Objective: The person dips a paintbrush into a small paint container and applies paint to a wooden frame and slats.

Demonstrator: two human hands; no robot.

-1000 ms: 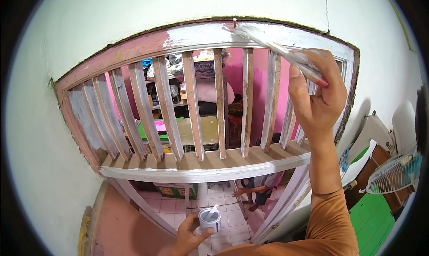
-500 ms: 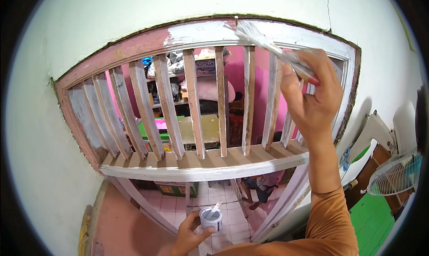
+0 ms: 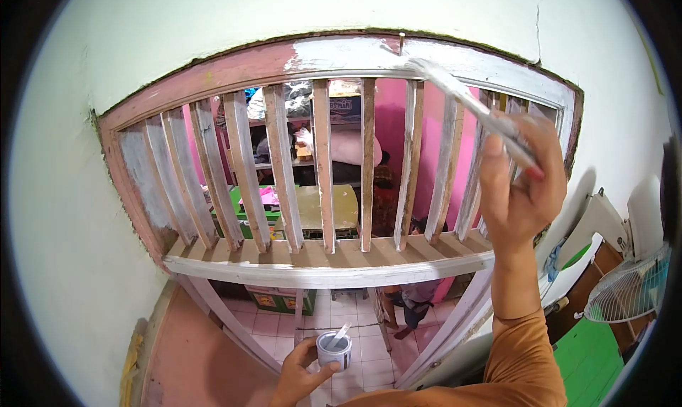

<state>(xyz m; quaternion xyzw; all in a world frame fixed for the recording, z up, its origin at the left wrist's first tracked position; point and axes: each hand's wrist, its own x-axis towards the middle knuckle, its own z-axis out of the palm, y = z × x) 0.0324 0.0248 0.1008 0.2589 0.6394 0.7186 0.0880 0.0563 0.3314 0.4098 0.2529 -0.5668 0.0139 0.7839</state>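
Note:
My right hand point(image 3: 526, 176) is closed round the handle of a paintbrush point(image 3: 469, 101), whose whitish bristles point up and left at the top rail point(image 3: 341, 54) of a wooden frame. White paint covers the rail's middle and right, while its left part is pink. A nail point(image 3: 401, 43) sticks out of the rail just above the bristles. Low in the view, my left hand point(image 3: 302, 375) grips a small paint can point(image 3: 334, 351) with a white-coated stick point(image 3: 342, 332) standing in it. Upright slats point(image 3: 323, 165) run below the rail, partly whitened.
Behind the slats are shelves, a green and yellowish table point(image 3: 327, 208) and pink walls. A person point(image 3: 415, 304) is below, beside a ladder point(image 3: 379, 314). A fan point(image 3: 625, 286) and a green board point(image 3: 590, 364) stand at the right.
The brush has shifted right relative to the nail, its bristles now below and right of it. The view has turned slightly left. The person below has moved their arm and legs.

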